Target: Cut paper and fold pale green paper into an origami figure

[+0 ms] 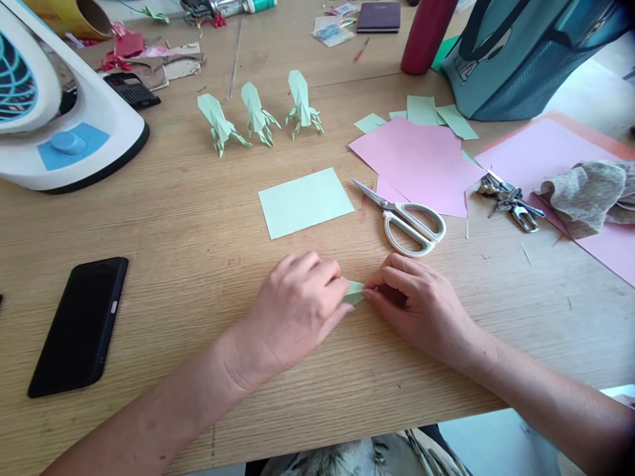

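My left hand (297, 311) and my right hand (417, 301) meet near the front of the wooden table (198, 218). Between them they pinch a small folded piece of pale green paper (354, 291); only its middle shows, the rest is under my fingers. Both hands are closed on it and press it against the tabletop. A flat pale green paper sheet (305, 201) lies just beyond my hands. Three folded green paper figures (258, 114) stand in a row farther back.
White-handled scissors (409, 221) lie right of the sheet, by pink paper (417, 158) and keys (510, 201). A black phone (82, 324) lies at the left. A white fan (54, 112), a red bottle (426, 33), a teal bag (526, 53) and a crumpled cloth (590, 195) surround these.
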Available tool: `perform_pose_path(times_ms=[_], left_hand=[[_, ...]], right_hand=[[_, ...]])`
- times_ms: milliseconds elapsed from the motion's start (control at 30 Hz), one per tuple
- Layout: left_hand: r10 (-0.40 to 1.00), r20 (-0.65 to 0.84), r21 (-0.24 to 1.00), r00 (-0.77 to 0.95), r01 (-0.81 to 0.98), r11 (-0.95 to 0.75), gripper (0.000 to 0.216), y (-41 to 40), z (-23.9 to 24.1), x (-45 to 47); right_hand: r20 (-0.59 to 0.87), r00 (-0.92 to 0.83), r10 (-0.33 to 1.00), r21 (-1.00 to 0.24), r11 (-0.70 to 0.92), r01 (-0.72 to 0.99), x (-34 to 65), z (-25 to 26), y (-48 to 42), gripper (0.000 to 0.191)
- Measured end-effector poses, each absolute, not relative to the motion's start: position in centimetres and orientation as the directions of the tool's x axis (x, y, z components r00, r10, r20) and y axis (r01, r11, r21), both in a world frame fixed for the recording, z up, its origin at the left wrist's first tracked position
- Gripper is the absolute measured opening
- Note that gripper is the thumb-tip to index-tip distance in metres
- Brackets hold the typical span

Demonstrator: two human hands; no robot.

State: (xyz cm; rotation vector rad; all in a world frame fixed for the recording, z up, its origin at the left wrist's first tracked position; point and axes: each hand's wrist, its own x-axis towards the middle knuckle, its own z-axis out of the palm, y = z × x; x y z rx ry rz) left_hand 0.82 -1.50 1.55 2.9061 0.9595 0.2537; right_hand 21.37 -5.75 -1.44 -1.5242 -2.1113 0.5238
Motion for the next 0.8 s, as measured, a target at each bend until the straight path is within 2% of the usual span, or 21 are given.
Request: perform_pose_path(times_ms=[67,133,300,400,800], left_hand=[[0.548,0.131,0.043,0.826,0.548,-0.835,0.009,-1.9,1.5,1.6],[0.528,0.131,0.027,0.839,0.529,-0.848,0.015,-2.1,1.3,2.2],[0.566,0.131,0.086,0.814,0.559,-0.825,0.018,-2.1,0.9,2.4],[0.58,0.12,0.125,0.806,0.567,-0.814,0.017,-1.9,0.7,2.2],[0.594,0.135,0.203,0.793,0.565,-0.8,0.016,-1.7,0.3,2.0]], right_hand=[[0.156,-0.261,0.953,-0.57,0.303,0.764,21.4,-1.4,-5.7,0.012],[0.15,-0.268,0.952,-0.574,0.305,0.76,21.5,-1.4,-5.8,0.011],[0.121,-0.289,0.95,-0.642,0.296,0.707,22.5,-1.2,-6.1,0.003],[0.115,-0.282,0.952,-0.658,0.286,0.697,23.1,-1.3,-6.2,0.006],[0.19,-0.319,0.928,-0.551,0.37,0.748,22.6,-1.2,-6.1,0.013]])
